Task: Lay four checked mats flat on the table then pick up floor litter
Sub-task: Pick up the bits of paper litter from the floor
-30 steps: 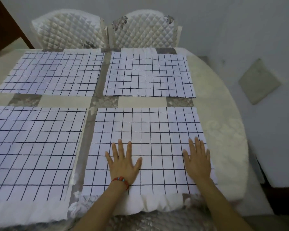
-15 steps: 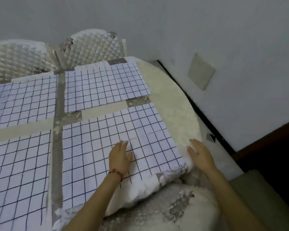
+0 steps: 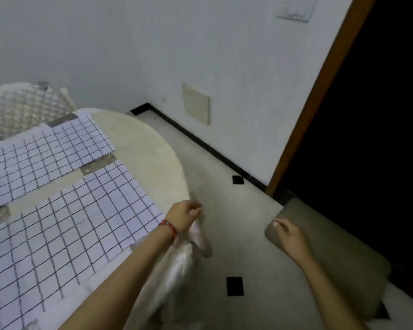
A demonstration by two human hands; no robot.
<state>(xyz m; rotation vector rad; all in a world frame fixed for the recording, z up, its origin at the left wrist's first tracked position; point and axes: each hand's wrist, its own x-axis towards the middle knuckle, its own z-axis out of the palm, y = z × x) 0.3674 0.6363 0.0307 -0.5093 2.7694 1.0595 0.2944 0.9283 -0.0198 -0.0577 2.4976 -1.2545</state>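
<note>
**Entry: checked mats laid; hands off the table, view turned to the floor**

Item 1. Near checked mat: lies flat on the table, its right edge close to the rounded rim, so it is spread fully with no fold showing. Far checked mat: flat beyond it, set apart by a strip of bare tablecloth. Only these two are in view; the other two mats would lie off the left edge and cannot be checked here.

Item 2. Left hand, red bracelet at the wrist: past the table's rim, fingers curled. Pale cloth hangs blurred just under it; whether the fingers grip that cloth cannot be told.

Item 3. Right hand: in the air over the floor, well apart from the table, fingers loosely curled and holding nothing, likely freed for reaching down.

Item 4. Floor: pale tiles with small black inset squares; no litter can be made out for certain.

Item 5. Surroundings: quilted chair back behind the table, olive cushion by the dark doorway.

Judgement: mat-laying appears finished; litter search is beginning.
</note>
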